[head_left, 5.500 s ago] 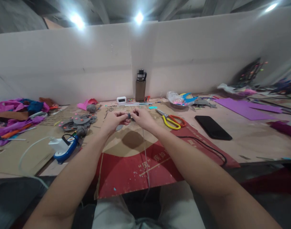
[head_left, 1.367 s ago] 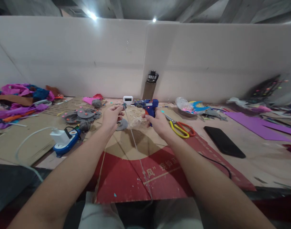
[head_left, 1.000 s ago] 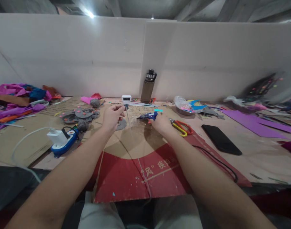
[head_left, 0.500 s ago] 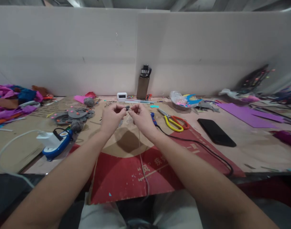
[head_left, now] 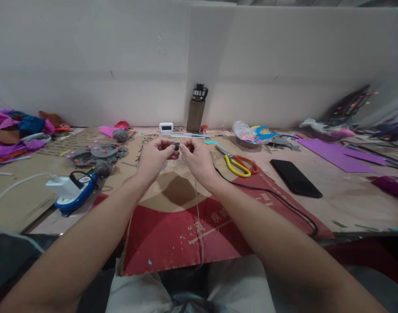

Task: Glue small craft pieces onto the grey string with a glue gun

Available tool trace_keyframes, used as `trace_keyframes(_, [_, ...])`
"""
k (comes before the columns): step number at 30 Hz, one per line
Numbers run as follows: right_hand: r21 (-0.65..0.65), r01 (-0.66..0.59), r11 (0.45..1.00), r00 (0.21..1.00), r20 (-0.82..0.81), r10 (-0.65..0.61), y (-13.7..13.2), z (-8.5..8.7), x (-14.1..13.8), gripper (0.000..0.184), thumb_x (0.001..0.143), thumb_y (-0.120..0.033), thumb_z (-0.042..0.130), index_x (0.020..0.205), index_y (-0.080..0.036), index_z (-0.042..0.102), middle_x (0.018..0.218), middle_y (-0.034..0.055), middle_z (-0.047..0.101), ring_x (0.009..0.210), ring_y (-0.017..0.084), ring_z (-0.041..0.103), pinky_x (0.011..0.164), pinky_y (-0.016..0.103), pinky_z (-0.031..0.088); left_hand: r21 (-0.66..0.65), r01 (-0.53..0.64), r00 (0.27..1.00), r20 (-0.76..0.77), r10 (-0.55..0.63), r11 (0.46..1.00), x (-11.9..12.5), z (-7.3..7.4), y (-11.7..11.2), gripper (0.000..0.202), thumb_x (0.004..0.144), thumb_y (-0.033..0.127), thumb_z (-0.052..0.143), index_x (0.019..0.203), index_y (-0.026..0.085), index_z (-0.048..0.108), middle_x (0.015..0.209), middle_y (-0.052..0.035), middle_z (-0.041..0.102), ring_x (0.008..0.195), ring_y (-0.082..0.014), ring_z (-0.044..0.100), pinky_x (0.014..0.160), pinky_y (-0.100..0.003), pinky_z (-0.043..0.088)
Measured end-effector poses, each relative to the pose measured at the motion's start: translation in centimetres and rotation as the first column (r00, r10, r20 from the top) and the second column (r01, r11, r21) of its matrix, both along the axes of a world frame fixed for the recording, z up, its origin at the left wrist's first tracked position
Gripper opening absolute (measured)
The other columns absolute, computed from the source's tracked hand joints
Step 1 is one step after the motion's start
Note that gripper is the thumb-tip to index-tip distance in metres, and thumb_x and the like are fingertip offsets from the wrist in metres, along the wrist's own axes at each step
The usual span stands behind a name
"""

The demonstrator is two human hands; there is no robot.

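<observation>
My left hand (head_left: 155, 156) and my right hand (head_left: 197, 157) meet above the middle of the table. Both pinch a small dark grey piece (head_left: 176, 147) between their fingertips. A thin grey wire (head_left: 199, 217) hangs from that piece down toward my lap. Below the hands lies a red and tan cardboard sheet (head_left: 172, 234). A black cord (head_left: 273, 198) runs from behind my right hand across the cardboard to the right; the glue gun it leads to is hidden by that hand.
Yellow and orange scissors (head_left: 238, 164) and a black phone (head_left: 295, 177) lie to the right. A brown bottle (head_left: 197, 108) stands by the back wall. Grey felt pieces (head_left: 99, 153) and a blue and white power strip (head_left: 71, 193) lie left. Purple foam sheets (head_left: 339, 153) sit far right.
My right hand set the blue glue gun down on the table and came back to the small grey piece that my left hand kept holding. Both hands now pinch it together.
</observation>
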State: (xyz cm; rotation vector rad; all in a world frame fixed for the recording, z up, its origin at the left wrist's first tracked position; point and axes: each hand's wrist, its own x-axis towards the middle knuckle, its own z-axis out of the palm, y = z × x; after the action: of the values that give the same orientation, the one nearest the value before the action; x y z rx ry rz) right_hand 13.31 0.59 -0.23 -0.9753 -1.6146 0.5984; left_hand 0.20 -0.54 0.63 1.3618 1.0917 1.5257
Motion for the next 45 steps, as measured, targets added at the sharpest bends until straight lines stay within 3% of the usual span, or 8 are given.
trace_keyframes(9, [0.052,0.063,0.997,0.994,0.081,-0.067,0.06,0.00,0.28,0.014,0.081,-0.028,0.052,0.070,-0.020,0.049,0.067,-0.0018,0.053,0.061,0.012,0.044,0.061,0.026,0.034,0.001,0.035,0.999,-0.032,-0.035,0.999,0.03,0.02,-0.23,0.016,0.070,0.025,0.070,0.079,0.012,0.066,0.065,-0.0027,0.066,0.058,-0.0108,0.061,0.065,-0.028,0.054])
trace_keyframes(23, [0.145,0.053,0.988,0.985,0.156,-0.075,-0.15,0.12,0.64,0.019,0.085,-0.029,0.050,0.068,-0.021,0.045,0.070,-0.0006,0.051,0.066,0.013,0.045,0.066,0.028,0.034,-0.021,0.028,0.998,-0.053,-0.029,0.999,0.02,0.14,-0.21,0.013,0.072,0.025,0.069,0.076,0.013,0.067,0.063,-0.0029,0.066,0.056,-0.0110,0.061,0.064,-0.028,0.054])
trace_keyframes(35, [0.141,0.093,0.986,0.970,0.212,-0.122,-0.24,0.12,0.65,0.017,0.084,-0.029,0.050,0.069,-0.021,0.046,0.068,0.0000,0.051,0.068,0.014,0.046,0.064,0.028,0.034,-0.023,0.018,0.994,-0.106,-0.020,1.000,0.10,0.36,-0.38,0.010,0.073,0.024,0.068,0.074,0.014,0.067,0.061,-0.0025,0.065,0.054,-0.0104,0.059,0.062,-0.026,0.053])
trace_keyframes(45, [0.140,0.077,0.987,0.966,0.235,-0.108,-0.22,0.05,0.78,0.015,0.084,-0.028,0.051,0.071,-0.021,0.047,0.068,-0.0005,0.050,0.067,0.014,0.045,0.063,0.028,0.033,-0.022,0.111,0.987,-0.115,-0.113,0.994,-0.22,0.17,-0.11,0.007,0.073,0.022,0.065,0.072,0.015,0.064,0.057,-0.0011,0.061,0.052,-0.0101,0.056,0.059,-0.025,0.050])
